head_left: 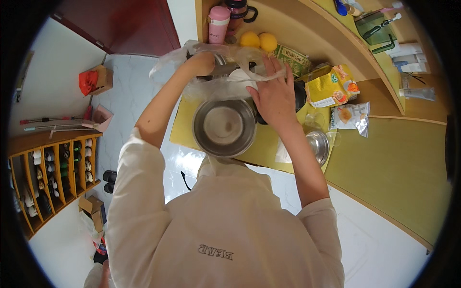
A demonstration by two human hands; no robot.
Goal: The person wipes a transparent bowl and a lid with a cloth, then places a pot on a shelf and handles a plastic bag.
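A clear plastic bag (211, 89) lies across the far side of the yellow-green table, with a pale item and dark parts showing through it. My left hand (201, 64) reaches into the bag's opening, its fingers curled down and mostly hidden; what they hold cannot be made out. Fingers stretched and thumb apart, my right hand (276, 96) rests against the bag's right edge. Just nearer to me than the bag stands a steel pot (224, 127), its inside showing. A dark round thing (300, 93) is partly hidden behind my right hand.
Beyond the bag are a pink tumbler (218, 25), two yellow round fruits (259, 41) and a green box (293, 60). To the right lie a yellow snack package (333, 86), a white packet (350, 119) and a steel bowl (318, 146). A shoe rack (53, 177) stands left.
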